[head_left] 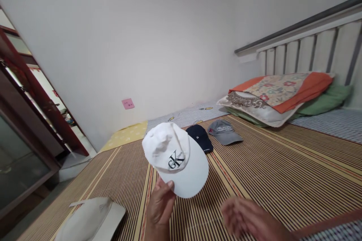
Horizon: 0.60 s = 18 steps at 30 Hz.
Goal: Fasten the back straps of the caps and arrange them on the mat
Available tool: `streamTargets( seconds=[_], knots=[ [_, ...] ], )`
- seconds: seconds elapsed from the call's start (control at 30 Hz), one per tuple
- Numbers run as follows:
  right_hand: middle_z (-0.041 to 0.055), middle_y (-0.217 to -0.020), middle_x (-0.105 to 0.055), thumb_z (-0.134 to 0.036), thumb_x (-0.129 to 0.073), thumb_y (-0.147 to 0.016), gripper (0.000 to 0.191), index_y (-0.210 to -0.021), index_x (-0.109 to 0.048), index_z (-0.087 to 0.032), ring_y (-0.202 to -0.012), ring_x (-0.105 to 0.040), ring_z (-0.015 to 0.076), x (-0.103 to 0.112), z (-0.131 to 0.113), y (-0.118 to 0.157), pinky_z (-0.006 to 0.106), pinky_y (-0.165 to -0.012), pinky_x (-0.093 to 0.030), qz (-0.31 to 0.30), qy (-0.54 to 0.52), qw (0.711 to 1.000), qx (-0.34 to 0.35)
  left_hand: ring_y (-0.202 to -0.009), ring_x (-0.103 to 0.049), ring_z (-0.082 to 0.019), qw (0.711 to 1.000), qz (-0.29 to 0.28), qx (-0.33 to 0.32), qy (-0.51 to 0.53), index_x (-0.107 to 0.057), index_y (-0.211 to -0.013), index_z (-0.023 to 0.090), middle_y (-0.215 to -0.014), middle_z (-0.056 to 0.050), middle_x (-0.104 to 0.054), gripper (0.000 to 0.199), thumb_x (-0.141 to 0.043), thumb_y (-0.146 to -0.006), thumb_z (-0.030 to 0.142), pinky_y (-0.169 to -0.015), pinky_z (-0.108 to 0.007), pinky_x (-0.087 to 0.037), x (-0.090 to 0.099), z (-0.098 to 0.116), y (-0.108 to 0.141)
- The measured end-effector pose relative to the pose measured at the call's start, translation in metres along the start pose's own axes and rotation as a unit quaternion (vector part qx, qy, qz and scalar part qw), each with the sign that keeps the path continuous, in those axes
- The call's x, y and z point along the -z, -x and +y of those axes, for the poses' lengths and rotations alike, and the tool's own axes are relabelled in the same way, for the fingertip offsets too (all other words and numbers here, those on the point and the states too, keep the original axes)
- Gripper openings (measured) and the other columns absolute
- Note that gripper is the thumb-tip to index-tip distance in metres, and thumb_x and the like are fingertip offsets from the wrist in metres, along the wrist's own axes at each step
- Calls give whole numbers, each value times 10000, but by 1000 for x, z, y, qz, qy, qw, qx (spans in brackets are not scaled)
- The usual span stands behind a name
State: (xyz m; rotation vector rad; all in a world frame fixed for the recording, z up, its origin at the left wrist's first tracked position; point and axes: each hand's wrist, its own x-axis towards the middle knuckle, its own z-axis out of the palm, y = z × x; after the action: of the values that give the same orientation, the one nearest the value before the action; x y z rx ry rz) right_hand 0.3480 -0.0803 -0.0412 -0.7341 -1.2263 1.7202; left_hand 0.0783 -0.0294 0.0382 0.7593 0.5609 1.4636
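My left hand (161, 205) pinches a white baseball cap (166, 147) at the brim's edge, thumb on top. The cap is tilted in the air over the bed mat, and its front carries a dark letter logo. To its right, my right hand (244, 216) hovers above the mat, blurred, with loosely curled fingers and nothing visible in it. Behind the white cap lie a navy cap (200, 137), partly hidden by its brim, and a grey cap (224, 131) with lettering. A beige cap (87, 220) rests at the lower left, cut off by the frame.
The striped mat (271, 173) covers the bed. Stacked pillows (271, 94) with an orange floral cover lie at the right, by the slatted headboard (305, 51). A pink paper (128, 103) is on the white wall. At the left is a red-brown door (42, 94).
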Motion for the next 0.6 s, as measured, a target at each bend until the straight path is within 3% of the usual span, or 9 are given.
streamTargets(
  seconds=[0.1,0.17,0.23,0.33,0.47,0.53,0.6],
  knots=[
    [150,-1120,-783,-631,-499,-1026,551,-1172,-719,-147,-1053,-726,264,2,-56,-47,431,-942,-514,72,-74,991,86,-1324,-632,-316,999,-30,10,-15,-596,-1435,227,-1287,-101,-774,754,-800,-718,111,-1216,-469,-403,0,-7,-14],
    [150,-1132,-781,-651,-508,-1017,593,-1209,-712,-128,-1114,-705,271,2,-84,-74,441,-982,-493,91,-104,983,117,-1308,-641,-338,998,-56,21,-25,-662,-1356,199,-1267,-118,-780,676,-826,-704,128,-1195,-478,-428,4,-12,-18],
    [121,-1082,-804,-610,-654,-957,507,-1141,-750,-148,-1058,-722,258,0,-98,-92,387,-942,-518,90,-112,982,121,-1290,-652,-359,994,-88,44,-37,-702,-1300,184,-1250,-134,-785,621,-846,-698,145,-1175,-488,-450,8,-18,-18],
    [93,-1068,-823,-459,-812,-877,362,-1107,-777,-182,-970,-755,241,-6,-99,-102,347,-906,-550,52,-142,983,100,-1261,-671,-375,989,-115,83,-44,-709,-1299,183,-1214,-141,-799,610,-852,-707,156,-1155,-507,-468,17,-28,-16],
    [102,-1047,-832,-387,-857,-840,382,-1152,-780,-180,-900,-785,253,-13,-90,-103,346,-846,-586,23,-171,982,74,-1240,-695,-304,996,-61,65,29,-721,-1304,255,-1229,-82,-802,469,-760,-840,201,-1185,-448,-448,25,-37,-19],
    [104,-1040,-833,-379,-863,-836,377,-1145,-787,-178,-893,-790,246,-16,-88,-102,331,-829,-594,8,-182,981,67,-1257,-688,-264,994,-42,55,86,-704,-1335,302,-1235,-48,-801,421,-681,-916,265,-1210,-410,-415,24,-39,-23],
    [95,-1029,-836,-374,-875,-823,367,-1131,-794,-190,-892,-792,238,-17,-88,-103,317,-816,-599,2,-200,978,65,-1307,-655,-253,989,-61,57,121,-678,-1372,314,-1231,-38,-800,412,-604,-967,332,-1240,-401,-368,17,-38,-27]
  ],
)
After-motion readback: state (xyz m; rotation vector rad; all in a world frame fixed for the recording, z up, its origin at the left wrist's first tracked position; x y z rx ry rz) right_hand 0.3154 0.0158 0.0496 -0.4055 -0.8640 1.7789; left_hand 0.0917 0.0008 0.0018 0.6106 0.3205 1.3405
